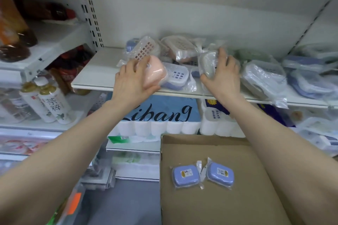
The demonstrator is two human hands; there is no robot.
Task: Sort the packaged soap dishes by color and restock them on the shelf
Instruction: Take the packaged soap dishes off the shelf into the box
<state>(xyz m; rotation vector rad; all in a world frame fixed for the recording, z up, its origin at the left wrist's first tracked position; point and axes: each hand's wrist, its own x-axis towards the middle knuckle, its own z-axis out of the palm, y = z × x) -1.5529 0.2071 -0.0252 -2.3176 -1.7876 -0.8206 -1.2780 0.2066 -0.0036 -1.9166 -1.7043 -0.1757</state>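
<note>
My left hand (133, 76) grips a pink packaged soap dish (155, 71) at the front of the white shelf (91, 71). My right hand (224, 73) holds a pale grey-green packaged soap dish (207, 64) upright on the same shelf. Behind them lie several wrapped dishes: pink ones (180, 46), a blue-and-white one (176, 76) between my hands, grey-green ones (261, 76) to the right and blue ones (307, 80) at the far right. Two blue packaged soap dishes (185, 175) (220, 172) lie in the cardboard box (219, 206) below.
Toilet-paper packs (161, 115) fill the shelf under the soap dishes. White bottles (53, 104) and dark bottles (18, 42) stand on the left shelving unit beyond a slotted upright (87, 9). The box stands in front of me, with grey floor to its left.
</note>
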